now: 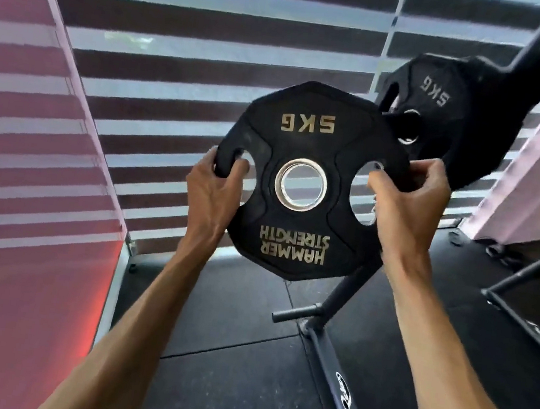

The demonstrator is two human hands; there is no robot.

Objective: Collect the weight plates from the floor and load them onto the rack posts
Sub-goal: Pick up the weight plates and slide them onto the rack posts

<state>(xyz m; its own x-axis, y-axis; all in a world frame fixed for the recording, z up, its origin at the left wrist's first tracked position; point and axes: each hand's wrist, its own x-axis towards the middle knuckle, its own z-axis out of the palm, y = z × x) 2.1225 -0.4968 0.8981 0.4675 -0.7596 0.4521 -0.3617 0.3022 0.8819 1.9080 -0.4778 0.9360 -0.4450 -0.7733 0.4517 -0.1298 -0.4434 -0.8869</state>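
Both the left hand (214, 185) and right hand (406, 205) clench the stiff, heavy-looking 5 kg plate (295, 238) through its side grip holes, its bore between the fingers, probably just short of the loaded post (406, 124).

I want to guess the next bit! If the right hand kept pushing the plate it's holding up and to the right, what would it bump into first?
Probably the second 5 kg plate already on the rack post. The right hand grips the held plate just below it, though depth is hard to judge.

Black 5 kg plate (302, 181) held upright, lettering mirrored, beside another plate (444, 121) on rack post (398, 120).
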